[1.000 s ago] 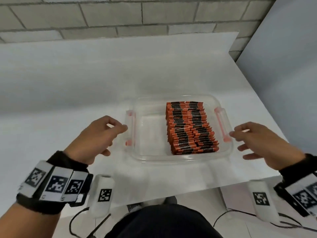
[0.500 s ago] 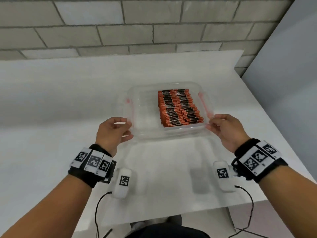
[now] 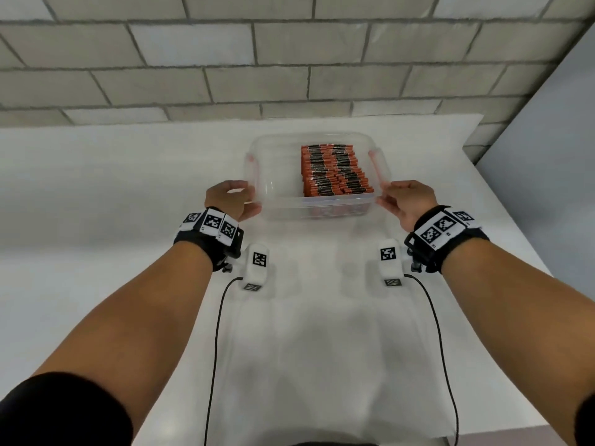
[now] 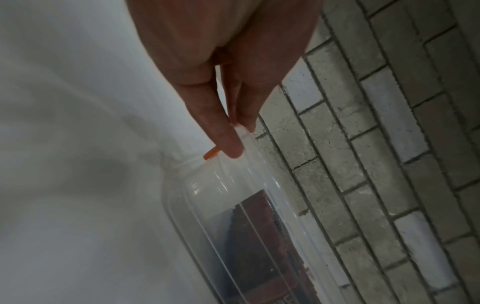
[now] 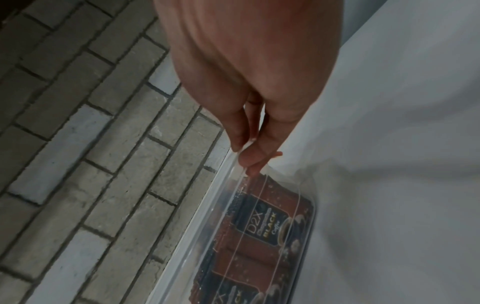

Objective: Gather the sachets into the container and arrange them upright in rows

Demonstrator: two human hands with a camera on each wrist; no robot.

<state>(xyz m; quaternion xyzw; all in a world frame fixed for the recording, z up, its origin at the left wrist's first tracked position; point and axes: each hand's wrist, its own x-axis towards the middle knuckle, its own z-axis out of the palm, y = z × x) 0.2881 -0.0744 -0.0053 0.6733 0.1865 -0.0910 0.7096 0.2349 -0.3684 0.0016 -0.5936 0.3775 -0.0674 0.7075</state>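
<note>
My left hand (image 3: 230, 201) and right hand (image 3: 407, 204) each pinched the clear plastic container's (image 3: 280, 201) rim, seemingly firmly; orange-black sachets (image 3: 335, 170) stood inside.

Clear container (image 3: 277, 188) on the table holds orange-black sachets (image 3: 335, 170) upright (two rows, right side).

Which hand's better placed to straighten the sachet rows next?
Right, probably. The sachets sit in the container's right half, beside the right hand; the left hand pinches the far rim.
</note>
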